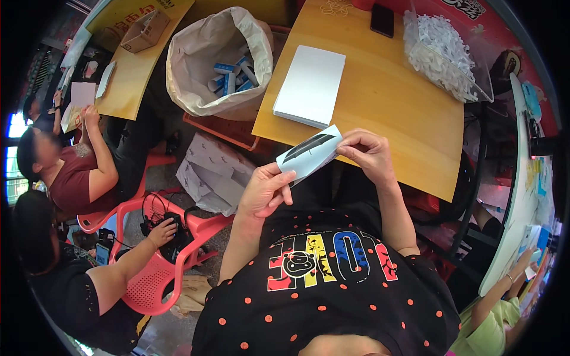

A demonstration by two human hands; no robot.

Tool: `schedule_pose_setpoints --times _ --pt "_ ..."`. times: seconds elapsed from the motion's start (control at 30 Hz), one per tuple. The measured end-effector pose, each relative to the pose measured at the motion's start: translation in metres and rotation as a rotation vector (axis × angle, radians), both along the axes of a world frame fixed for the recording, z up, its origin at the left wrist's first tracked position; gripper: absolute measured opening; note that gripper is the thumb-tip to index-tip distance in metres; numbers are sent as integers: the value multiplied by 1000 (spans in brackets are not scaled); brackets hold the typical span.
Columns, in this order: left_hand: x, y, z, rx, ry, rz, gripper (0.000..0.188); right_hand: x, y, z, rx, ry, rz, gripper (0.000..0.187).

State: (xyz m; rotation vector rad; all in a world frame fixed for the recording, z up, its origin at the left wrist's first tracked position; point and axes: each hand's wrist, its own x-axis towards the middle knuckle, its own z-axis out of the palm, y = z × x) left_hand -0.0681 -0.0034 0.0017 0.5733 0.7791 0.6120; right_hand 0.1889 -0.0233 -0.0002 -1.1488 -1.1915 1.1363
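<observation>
A pale blue printed paper sleeve (309,152) with a picture of a black umbrella is held in front of my chest, just off the near edge of the table. It is folded over or curled, and I cannot tell which. My left hand (267,190) is closed on its lower left end, thumb on top. My right hand (369,153) pinches its upper right end between thumb and forefinger. Beyond it, a stack of white paper sheets (312,83) lies on the yellow table (392,101).
Left of the table stands a large whitish sack (184,77) with several blue and white paper tubes (228,77) inside. A clear bin (484,77) of small white plastic pieces (442,50) and a dark phone (382,20) are at the far right. People sit by red chairs (148,282) at left.
</observation>
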Motion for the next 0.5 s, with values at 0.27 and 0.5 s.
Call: schedule_pose_setpoints --times 0.27,0.5 --pt "27 -14 -4 92 -3 144 23 -2 2 -10 -112 182 -124 8" --pt "31 -17 -7 336 163 199 24 -3 3 -14 -209 170 -74 11"
